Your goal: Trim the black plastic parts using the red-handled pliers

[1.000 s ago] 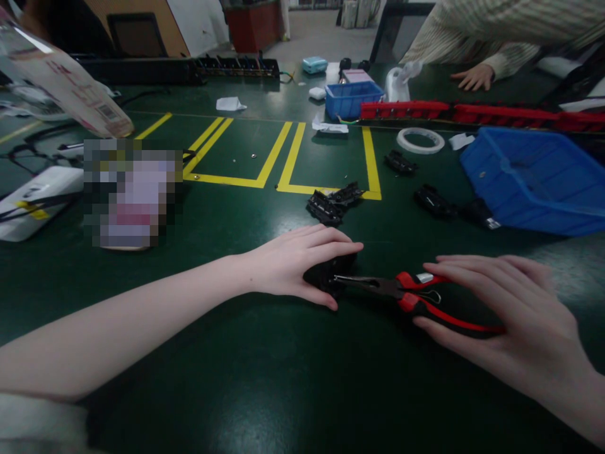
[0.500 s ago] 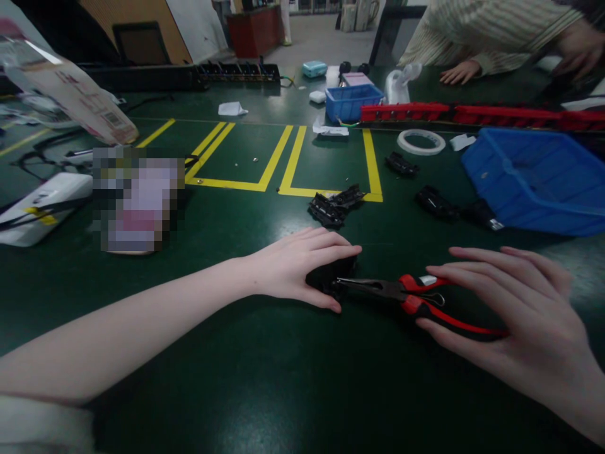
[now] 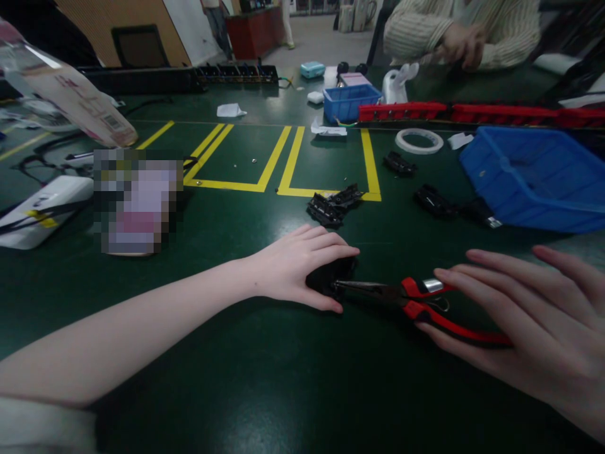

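My left hand (image 3: 309, 265) is closed around a black plastic part (image 3: 326, 277) on the green table, thumb on the near side and fingers on the far side. My right hand (image 3: 524, 315) holds red-handled needle-nose pliers (image 3: 416, 299) by the handles, thumb below and fingertips above. The long jaws point left, and their tips touch the black part or lie right at its edge. Much of the part is hidden under my left palm. Just beyond my left hand lie two dark plastic pieces (image 3: 326, 210), close together.
More black pieces (image 3: 435, 202) lie near a large blue bin (image 3: 539, 176) on the right. A tape roll (image 3: 420, 141), a small blue bin (image 3: 347, 104) and red strips (image 3: 496, 115) stand farther back. On the left are a bottle (image 3: 80, 101) and a white box (image 3: 47, 211). Another person (image 3: 463, 38) sits opposite.
The fingers of my right hand have spread and lifted a little along the plier handles. My left hand has stayed on the black part. The person opposite has brought their hands together.
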The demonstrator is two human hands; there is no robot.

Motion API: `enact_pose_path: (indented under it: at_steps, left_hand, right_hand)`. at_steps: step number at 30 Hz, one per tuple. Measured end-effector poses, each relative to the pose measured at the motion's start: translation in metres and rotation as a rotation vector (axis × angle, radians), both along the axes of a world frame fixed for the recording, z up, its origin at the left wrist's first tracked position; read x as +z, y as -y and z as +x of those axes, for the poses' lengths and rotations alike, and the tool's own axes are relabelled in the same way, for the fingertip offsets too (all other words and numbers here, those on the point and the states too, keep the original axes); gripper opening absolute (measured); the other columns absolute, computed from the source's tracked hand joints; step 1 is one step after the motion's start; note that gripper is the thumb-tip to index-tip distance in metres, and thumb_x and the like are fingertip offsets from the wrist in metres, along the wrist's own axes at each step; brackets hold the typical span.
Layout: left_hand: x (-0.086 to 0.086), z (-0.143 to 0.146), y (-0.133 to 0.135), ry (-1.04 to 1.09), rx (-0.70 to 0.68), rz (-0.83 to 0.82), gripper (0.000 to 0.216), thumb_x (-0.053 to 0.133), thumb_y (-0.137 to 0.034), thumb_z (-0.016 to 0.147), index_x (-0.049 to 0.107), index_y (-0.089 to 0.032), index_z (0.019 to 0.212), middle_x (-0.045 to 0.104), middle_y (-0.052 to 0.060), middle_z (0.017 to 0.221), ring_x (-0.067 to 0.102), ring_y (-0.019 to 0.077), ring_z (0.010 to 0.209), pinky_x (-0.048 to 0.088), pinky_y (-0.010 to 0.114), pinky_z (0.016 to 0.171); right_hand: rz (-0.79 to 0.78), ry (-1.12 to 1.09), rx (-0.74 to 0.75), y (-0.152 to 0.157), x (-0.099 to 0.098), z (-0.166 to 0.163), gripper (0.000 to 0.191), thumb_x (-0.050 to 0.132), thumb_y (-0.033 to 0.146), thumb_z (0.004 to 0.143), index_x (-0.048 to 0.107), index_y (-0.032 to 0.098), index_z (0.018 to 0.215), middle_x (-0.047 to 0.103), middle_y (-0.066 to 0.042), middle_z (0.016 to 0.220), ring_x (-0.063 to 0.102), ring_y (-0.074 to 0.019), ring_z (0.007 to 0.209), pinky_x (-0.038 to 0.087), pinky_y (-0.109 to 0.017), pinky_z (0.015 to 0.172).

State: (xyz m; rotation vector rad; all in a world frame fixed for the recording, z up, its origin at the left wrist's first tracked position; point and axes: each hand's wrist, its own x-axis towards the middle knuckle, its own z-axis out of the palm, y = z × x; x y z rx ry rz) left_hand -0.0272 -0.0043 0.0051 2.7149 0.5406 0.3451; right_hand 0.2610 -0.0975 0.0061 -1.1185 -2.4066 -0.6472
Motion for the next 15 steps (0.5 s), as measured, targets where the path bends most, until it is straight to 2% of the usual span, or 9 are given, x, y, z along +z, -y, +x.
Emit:
enact_pose_path:
  at_steps: [3,6,15]
  left_hand:
    - [-0.0007,-0.0004,-0.0004,0.007,-0.004,-0.003,0.075,0.064,-0.060,0.074,0.046,-0.014,0.130,0.056,0.013,0.124,0.053,0.0267,0.109,0.039,0.035,0.088]
    - [-0.0011,-0.0005,-0.0006,0.024,-0.017,0.016,0.075,0.065,-0.058,0.075,0.045,-0.013,0.131,0.056,0.014,0.124,0.053,0.0264,0.110,0.039,0.035,0.088]
    - [-0.0001,-0.0007,0.0002,0.029,-0.022,0.023,0.075,0.064,-0.058,0.075,0.045,-0.012,0.131,0.056,0.014,0.124,0.053,0.0262,0.110,0.040,0.035,0.088]
  right_hand:
    - [-0.104,-0.058,0.017,-0.0044,-0.0012,-0.0010,0.051,0.065,0.035,0.075,0.051,0.020,0.122,0.069,-0.011,0.099,0.063,-0.0341,0.095,0.042,-0.056,0.093]
    - [-0.189,-0.120,0.026,-0.0078,-0.0023,-0.0027,0.038,0.062,0.037,0.078,0.054,0.021,0.111,0.068,-0.010,0.095,0.062,-0.0311,0.092,0.043,-0.055,0.092]
    - [-0.274,-0.180,0.010,-0.0087,-0.0062,-0.0017,0.037,0.060,0.042,0.079,0.053,0.025,0.111,0.067,-0.006,0.098,0.061,-0.0298,0.096,0.045,-0.055,0.092]
